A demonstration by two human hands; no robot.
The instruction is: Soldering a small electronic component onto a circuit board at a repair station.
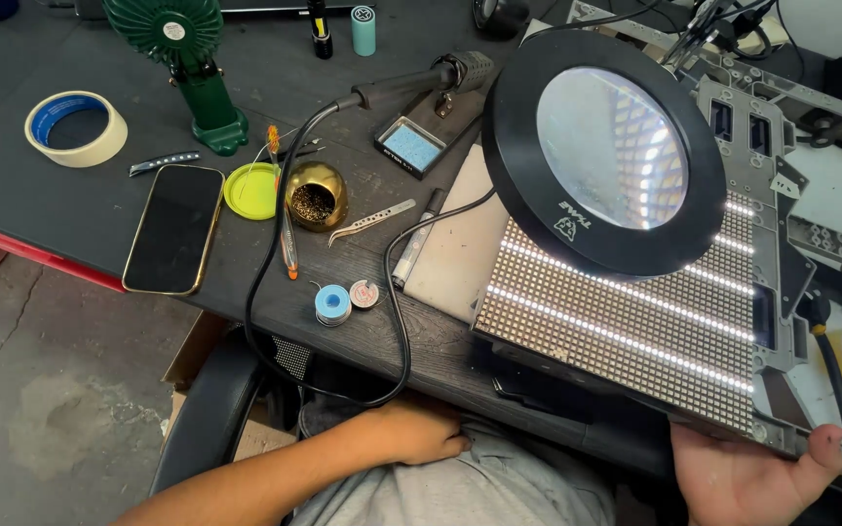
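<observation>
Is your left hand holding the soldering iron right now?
No, the left hand rests empty at the waist; the soldering iron sits in its stand on the desk.

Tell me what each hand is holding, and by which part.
Right hand grips the LED panel at its near bottom edge, thumb on top. Left hand rests on the lap, holding nothing.
</observation>
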